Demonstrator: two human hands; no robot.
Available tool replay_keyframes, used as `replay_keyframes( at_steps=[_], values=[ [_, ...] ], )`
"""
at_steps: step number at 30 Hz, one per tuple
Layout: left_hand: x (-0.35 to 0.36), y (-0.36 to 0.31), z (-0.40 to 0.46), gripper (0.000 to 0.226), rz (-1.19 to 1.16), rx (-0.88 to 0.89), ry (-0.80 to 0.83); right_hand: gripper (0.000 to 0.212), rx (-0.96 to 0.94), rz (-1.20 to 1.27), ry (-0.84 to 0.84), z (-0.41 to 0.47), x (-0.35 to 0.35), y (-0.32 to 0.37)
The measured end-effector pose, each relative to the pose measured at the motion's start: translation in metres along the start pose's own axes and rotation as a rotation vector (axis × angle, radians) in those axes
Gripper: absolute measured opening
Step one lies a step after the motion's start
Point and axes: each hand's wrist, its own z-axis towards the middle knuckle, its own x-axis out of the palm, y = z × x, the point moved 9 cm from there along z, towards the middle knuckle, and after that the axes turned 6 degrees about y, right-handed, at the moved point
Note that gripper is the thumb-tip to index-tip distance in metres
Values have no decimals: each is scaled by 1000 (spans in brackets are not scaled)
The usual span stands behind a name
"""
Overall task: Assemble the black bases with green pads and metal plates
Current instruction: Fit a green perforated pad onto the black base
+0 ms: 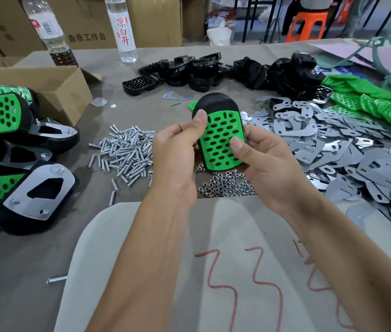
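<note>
Green pad (220, 140) between both thumbs

Two bare forearms reach up from bottom of frame to centre; left hand (175, 149) curled, thumb up, pinching; right hand (261, 159) cupped w/ thumb pressing flat; both hands close together.

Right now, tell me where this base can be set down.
Free: the pale sheet below both hands, and bare tabletop left of it, near one stray screw. Crowded: screw pile, nuts, metal plates to the right.
</note>
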Motion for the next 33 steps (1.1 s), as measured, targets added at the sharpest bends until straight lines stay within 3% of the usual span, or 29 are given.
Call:
replay_keyframes(
  at_steps=[4, 8, 11, 14, 17, 19, 21, 22, 25, 33],
  values=[
    [3, 3, 1, 41, -6, -33, 45, 37, 18, -28, 26, -1, 0, 1],
    [-8, 4, 4, 39, 40, 6, -65, 35, 44, -14, 76, -2, 8, -4],
    [-18, -8, 4, 33, 231, 136, -184, 33, 72, 7, 147, -1, 14, -9],
    [-15, -19, 0, 53, 424, 256, -182, 29, 51, -25, 84, 2, 6, -8],
    [-10, -11, 4, 62, 398, 192, -85, 26, 47, -61, 12, 4, -2, -9],
    [-13, 0, 10, 44, 303, 63, -4, 27, 40, -32, -27, 4, -6, -10],
    [-14, 9, 11, 11, 234, -41, 118, 27, 27, -9, -53, 5, -10, -9],
    [-13, 11, 10, 7, 224, -71, 169, 27, 18, -1, -64, 5, -12, -8],
    [-16, 11, 14, 23, 261, -62, 199, 26, 13, 16, -80, 5, -16, -8],
    [-20, 14, 18, 26, 179, -102, 140, 34, 78, 20, 87, 3, -6, -6]
  ],
)
